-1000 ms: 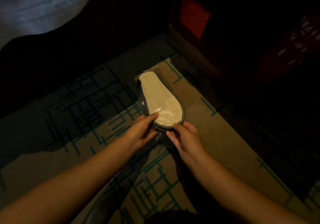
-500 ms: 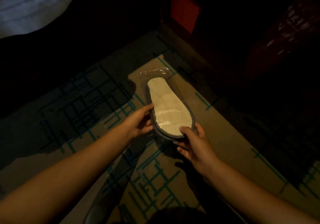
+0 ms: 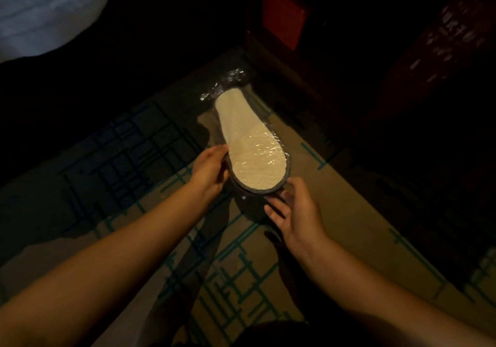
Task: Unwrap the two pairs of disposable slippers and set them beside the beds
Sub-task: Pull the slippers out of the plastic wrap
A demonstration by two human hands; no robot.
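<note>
A wrapped pair of slippers (image 3: 252, 142) is held above the carpet, cream sole facing up, grey edge around it, clear plastic still over it and bunched at the far end (image 3: 230, 78). My left hand (image 3: 212, 169) grips the near left edge of the pack. My right hand (image 3: 292, 207) holds the near end from below and the right, fingers spread under the grey part. Only this one pack is in view.
A patterned beige carpet (image 3: 335, 212) with teal and dark lines covers the floor. White bedding (image 3: 45, 5) hangs at the upper left. A dark wooden cabinet with a red panel (image 3: 284, 16) stands at the upper right. The room is dim.
The slipper pack has been pushed farther from me and turned a little, its near end higher. My right hand has slid from the top edge to underneath the near end.
</note>
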